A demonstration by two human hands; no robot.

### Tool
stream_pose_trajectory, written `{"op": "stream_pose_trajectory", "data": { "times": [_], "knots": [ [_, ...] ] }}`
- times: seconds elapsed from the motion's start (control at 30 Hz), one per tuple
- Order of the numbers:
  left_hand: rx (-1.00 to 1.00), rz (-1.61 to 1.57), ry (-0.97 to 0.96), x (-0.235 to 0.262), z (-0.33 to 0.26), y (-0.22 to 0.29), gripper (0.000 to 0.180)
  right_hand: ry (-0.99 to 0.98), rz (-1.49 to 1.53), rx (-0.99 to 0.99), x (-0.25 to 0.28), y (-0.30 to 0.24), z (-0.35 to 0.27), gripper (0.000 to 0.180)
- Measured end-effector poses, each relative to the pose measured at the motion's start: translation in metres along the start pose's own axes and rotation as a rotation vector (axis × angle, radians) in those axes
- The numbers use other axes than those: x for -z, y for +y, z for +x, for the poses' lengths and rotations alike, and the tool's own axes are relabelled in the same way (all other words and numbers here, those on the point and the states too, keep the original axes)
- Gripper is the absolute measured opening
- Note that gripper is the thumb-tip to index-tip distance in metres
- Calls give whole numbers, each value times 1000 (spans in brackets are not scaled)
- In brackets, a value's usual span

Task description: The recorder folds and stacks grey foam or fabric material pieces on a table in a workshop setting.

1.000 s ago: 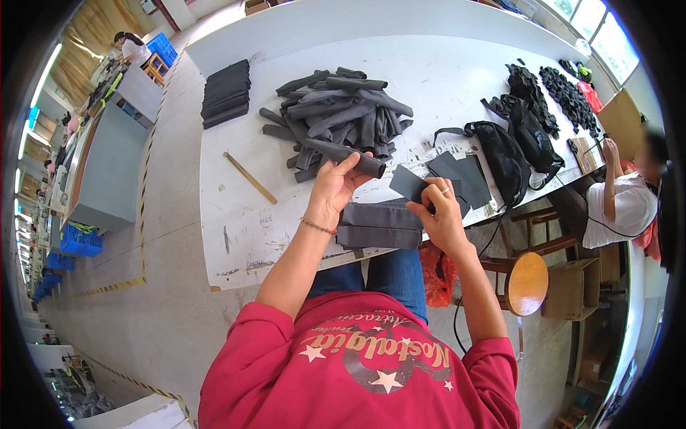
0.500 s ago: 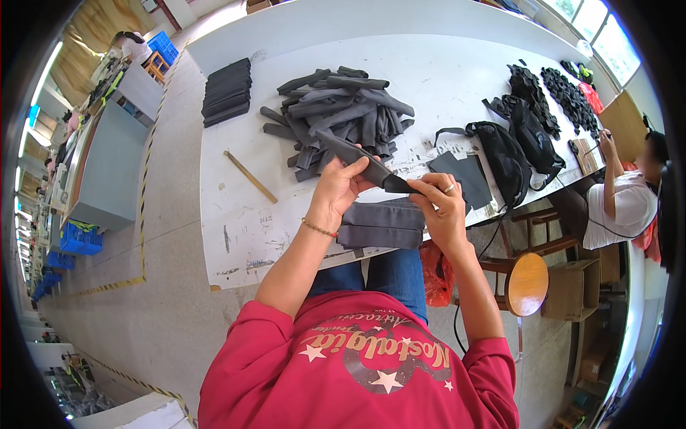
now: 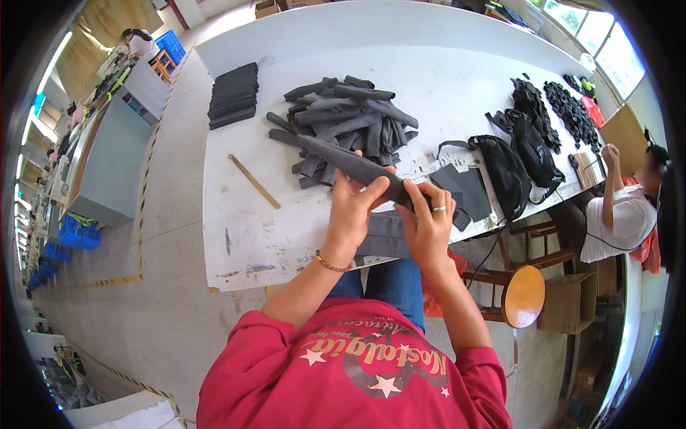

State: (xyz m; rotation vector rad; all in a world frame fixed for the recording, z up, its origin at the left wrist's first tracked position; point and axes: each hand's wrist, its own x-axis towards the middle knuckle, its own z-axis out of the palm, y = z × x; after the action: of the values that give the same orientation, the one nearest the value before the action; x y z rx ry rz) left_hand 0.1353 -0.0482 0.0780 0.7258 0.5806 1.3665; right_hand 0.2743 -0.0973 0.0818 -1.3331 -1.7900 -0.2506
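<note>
The fingers of the left hand [image 3: 355,207] are closed around a long dark grey fabric strip [image 3: 343,159], thumb on top, and the fingers of the right hand [image 3: 427,227], one of them with a ring, pinch the near end of the same strip. So both hands grip it, and the strip is lifted above the bench [image 3: 236,236], its far end pointing away to the left toward the pile. It seems held like this so that the near end can be worked between the two hands while the rest hangs free. Just under the hands, at the near edge of the bench, lies a flat grey fabric piece [image 3: 382,239]. Farther out is a loose pile of similar grey strips [image 3: 350,118], within easy reach, and a neat stack of dark pieces [image 3: 234,94] stands at the far left corner. A thin wooden stick [image 3: 254,181] lies left of the pile. To the right are flat dark panels [image 3: 468,191] and black bags [image 3: 509,168], near another person [image 3: 614,214] who sits at the bench end.
</note>
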Motion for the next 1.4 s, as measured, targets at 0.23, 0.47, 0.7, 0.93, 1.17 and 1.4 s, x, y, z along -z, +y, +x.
{"op": "stream_pose_trajectory", "data": {
  "times": [0.23, 0.47, 0.7, 0.93, 1.17, 1.4],
  "knots": [
    [23, -145, -192, 4, 6, -10, 28, -100, 235, -95, -16, -7, -22, 47],
    [29, -187, -72, 10, 2, -18, 30, -149, 201, -58, -13, -10, -9, 35],
    [89, -365, -90, 8, -5, -41, 32, -234, 312, -83, -14, -3, -7, 28],
    [132, -300, 31, 13, 14, -12, 30, -248, 366, -47, -3, 18, -5, 19],
    [-33, -377, 35, -6, 16, -13, 30, -127, 414, 46, -8, 16, 6, 19],
    [-109, -350, 174, 3, 30, 5, 26, -169, 393, 40, -4, 19, -3, 19]
  ]
}}
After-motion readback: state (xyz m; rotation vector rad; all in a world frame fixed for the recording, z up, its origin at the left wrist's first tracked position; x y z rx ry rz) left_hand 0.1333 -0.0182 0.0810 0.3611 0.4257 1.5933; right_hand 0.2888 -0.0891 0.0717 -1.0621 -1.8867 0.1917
